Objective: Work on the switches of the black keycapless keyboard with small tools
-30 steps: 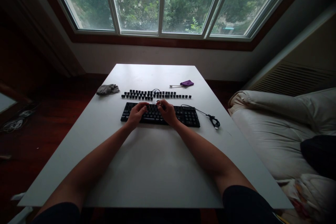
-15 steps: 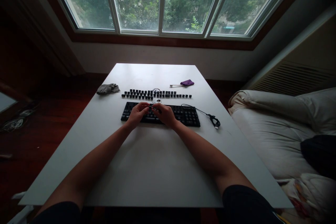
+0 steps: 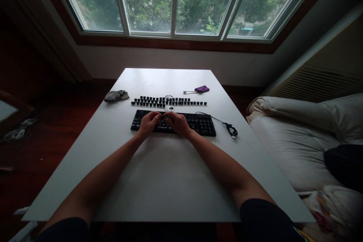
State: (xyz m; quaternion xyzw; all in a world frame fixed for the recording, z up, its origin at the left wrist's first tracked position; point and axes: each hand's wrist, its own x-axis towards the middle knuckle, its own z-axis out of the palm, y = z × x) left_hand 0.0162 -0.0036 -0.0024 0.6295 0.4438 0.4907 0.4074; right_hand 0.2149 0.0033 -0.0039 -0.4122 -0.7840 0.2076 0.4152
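A black keyboard [image 3: 202,124] lies across the white table, with both hands over its left and middle parts. My left hand [image 3: 149,123] is closed, its thumb and fingertips pinched together above the keys. Close beside it, the fingers of my right hand [image 3: 178,121] are curled in too, and the two sets of fingertips almost meet. Something small and dark is at the fingertips, too small to make out. Beyond the keyboard stand rows of loose black keycaps [image 3: 150,102]. A thin wire loop with a ring-like end [image 3: 171,108] lies near the middle of these rows.
On the white table [image 3: 167,181], a grey crumpled cloth [image 3: 116,96] lies at the left edge. A purple cloth [image 3: 202,89] and a thin white stick [image 3: 189,92] lie at the back right. The coiled USB cable [image 3: 231,130] rests right of the keyboard. A pale sofa [image 3: 286,147] stands at the right.
My left fingers have drawn in slightly at the tips. Both hands otherwise stay in the same place over the keyboard, and nothing else has visibly moved.
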